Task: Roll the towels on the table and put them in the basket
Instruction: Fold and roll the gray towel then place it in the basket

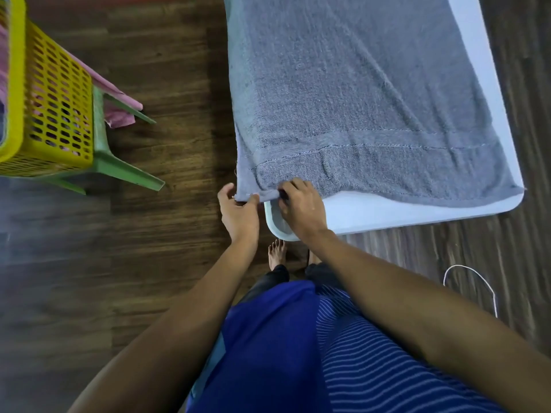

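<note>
A room in a home.
A person's bare foot [276, 253] is resting on a dark wood-plank floor [149, 70]; a yellow perforated plastic basket [59, 114] is sitting on a green plastic chair [119, 168], and a grey terry towel [357, 99] is lying across a white plastic surface [387, 216], with a thin white cable [495, 305] looping nearby.

Towel [357, 93] – nubbly grey terry; basket [56, 114] – perforated, probably plastic.

A grey terry towel [357, 93] lies spread flat and unrolled over the white counter [387, 213] toward 1 o'clock, its left side hanging over the edge. The yellow perforated basket [59, 114] stands at 10 o'clock, with pink fabric [41, 98] showing through its holes.
</note>
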